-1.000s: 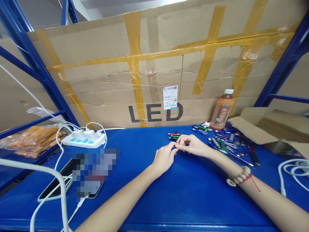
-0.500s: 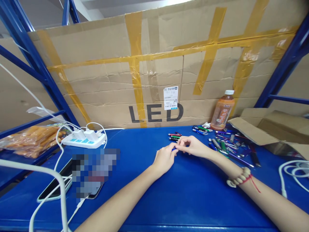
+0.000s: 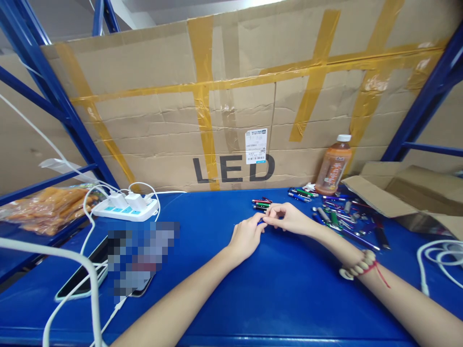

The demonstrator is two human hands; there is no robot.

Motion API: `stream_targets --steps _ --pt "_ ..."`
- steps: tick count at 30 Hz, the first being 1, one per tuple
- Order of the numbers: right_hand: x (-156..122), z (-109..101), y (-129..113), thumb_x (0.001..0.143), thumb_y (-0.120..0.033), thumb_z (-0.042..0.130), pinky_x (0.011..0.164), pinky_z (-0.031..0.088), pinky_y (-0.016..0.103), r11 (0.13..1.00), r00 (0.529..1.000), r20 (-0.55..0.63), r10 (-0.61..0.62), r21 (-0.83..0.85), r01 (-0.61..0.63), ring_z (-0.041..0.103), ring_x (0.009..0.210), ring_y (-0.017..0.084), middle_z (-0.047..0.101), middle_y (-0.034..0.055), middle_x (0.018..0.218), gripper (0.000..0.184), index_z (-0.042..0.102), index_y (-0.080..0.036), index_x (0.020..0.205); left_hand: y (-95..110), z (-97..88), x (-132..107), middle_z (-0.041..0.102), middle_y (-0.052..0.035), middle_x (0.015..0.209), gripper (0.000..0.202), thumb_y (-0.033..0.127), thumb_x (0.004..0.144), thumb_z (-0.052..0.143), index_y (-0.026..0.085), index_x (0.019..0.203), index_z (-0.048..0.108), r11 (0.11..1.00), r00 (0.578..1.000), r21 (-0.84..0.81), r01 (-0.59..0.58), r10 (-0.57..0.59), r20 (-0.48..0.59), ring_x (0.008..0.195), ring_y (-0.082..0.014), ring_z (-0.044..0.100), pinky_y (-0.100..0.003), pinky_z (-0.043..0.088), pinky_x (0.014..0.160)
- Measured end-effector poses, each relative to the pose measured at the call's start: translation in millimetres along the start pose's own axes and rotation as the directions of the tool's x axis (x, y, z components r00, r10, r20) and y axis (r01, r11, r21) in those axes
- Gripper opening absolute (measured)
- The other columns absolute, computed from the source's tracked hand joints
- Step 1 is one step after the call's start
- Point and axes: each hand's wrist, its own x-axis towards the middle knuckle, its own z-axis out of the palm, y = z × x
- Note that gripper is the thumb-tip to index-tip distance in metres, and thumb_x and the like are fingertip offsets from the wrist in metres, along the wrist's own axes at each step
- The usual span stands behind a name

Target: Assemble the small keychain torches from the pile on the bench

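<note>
My left hand [image 3: 246, 237] and my right hand [image 3: 289, 218] meet fingertip to fingertip in the middle of the blue table [image 3: 282, 294]. Both pinch a small blue pen-like piece [image 3: 261, 222], mostly hidden by the fingers. Just behind the hands lies a short row of coloured pens [image 3: 261, 204]. A larger scatter of pens and pen parts [image 3: 340, 217] spreads to the right of my right hand. My right wrist wears a bead bracelet with a red cord [image 3: 361, 265].
An orange drink bottle [image 3: 333, 165] stands at the back right before a taped cardboard wall marked LED. An open cardboard box [image 3: 408, 193] sits far right, with a white cable [image 3: 437, 258] in front. A power strip [image 3: 126, 208], phones [image 3: 83, 277] and cables lie left.
</note>
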Motion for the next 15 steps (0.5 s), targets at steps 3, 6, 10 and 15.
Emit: stream_targets --steps 3,6,10,15 --pt "0.2 0.2 -0.4 0.07 -0.056 0.058 0.042 0.037 0.021 1.0 1.0 0.005 0.006 0.002 -0.006 0.047 0.049 0.008 0.052 0.0019 0.063 0.045 0.049 -0.015 0.053 0.2 -0.4 0.3 0.066 0.0037 0.083 0.018 0.027 0.09 0.036 0.027 0.1 0.052 1.0 1.0 -0.001 0.009 -0.009 0.002 0.08 -0.0151 0.062 -0.023 0.043 0.068" --pt "0.1 0.3 -0.2 0.069 -0.056 0.058 0.042 0.037 0.021 1.0 1.0 0.005 0.014 0.0 -0.014 0.047 0.049 0.008 0.053 0.002 0.062 0.045 0.049 -0.015 0.053 0.4 -0.2 0.3 0.066 0.004 0.083 0.018 0.027 0.09 0.036 0.027 0.1 0.052 1.0 1.0 -0.003 0.017 -0.017 0.001 0.08 -0.0153 0.062 -0.023 0.043 0.068" --pt "0.2 0.5 2.4 0.07 -0.056 0.058 0.042 0.037 0.021 1.0 1.0 0.005 0.02 0.0 -0.02 0.047 0.048 0.008 0.053 0.0016 0.06 0.045 0.049 -0.015 0.054 0.0 0.5 0.5 0.066 0.004 0.083 0.018 0.027 0.09 0.037 0.028 0.1 0.052 1.0 1.0 -0.005 0.021 -0.021 0.006 0.08 -0.0153 0.063 -0.022 0.043 0.067" --pt "0.7 0.5 6.2 0.07 -0.055 0.058 0.042 0.037 0.021 0.999 0.999 0.007 0.039 -0.007 -0.039 0.048 0.047 0.008 0.054 0.0018 0.059 0.044 0.05 -0.015 0.056 -1.0 0.6 1.0 0.066 0.0037 0.082 0.018 0.026 0.09 0.037 0.027 0.099 0.053 1.0 1.0 -0.011 0.018 -0.018 0.002 0.08 -0.015 0.063 -0.022 0.042 0.068"
